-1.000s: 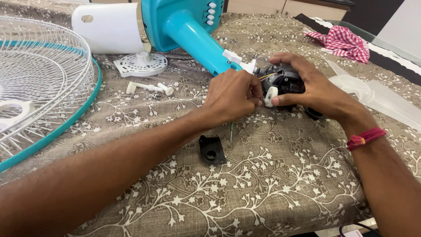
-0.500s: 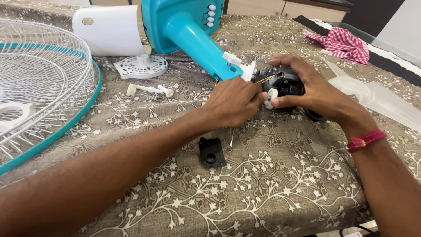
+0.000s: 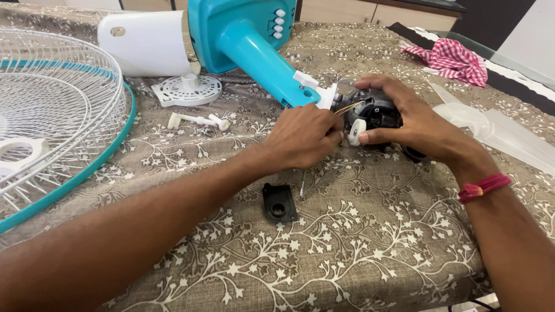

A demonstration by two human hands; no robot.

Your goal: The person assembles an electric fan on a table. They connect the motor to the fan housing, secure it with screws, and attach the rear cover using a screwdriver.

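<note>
A black fan motor [image 3: 376,108] with coloured wires sits at the end of the teal fan stand [image 3: 254,49], lying on the patterned cloth. My right hand [image 3: 419,124] wraps over the motor from the right, its thumb pressing a small white lever [image 3: 355,130] on the motor's front. My left hand [image 3: 303,137] is at the motor's left side with fingers pinched together beside that lever; what they pinch is hidden. A thin metal rod [image 3: 302,185] lies on the cloth just below my left hand.
A small black plate [image 3: 279,202] lies near the table's front. The white and teal wire fan guard [image 3: 58,115] fills the left. A white cover [image 3: 144,40], a white slotted disc [image 3: 188,89] and white pins [image 3: 196,120] lie behind; clear blades [image 3: 491,124] and a red checked cloth [image 3: 457,55] at right.
My left hand has sunk a little and drawn its fingers in closer by the white lever. My right hand keeps its hold on the motor.
</note>
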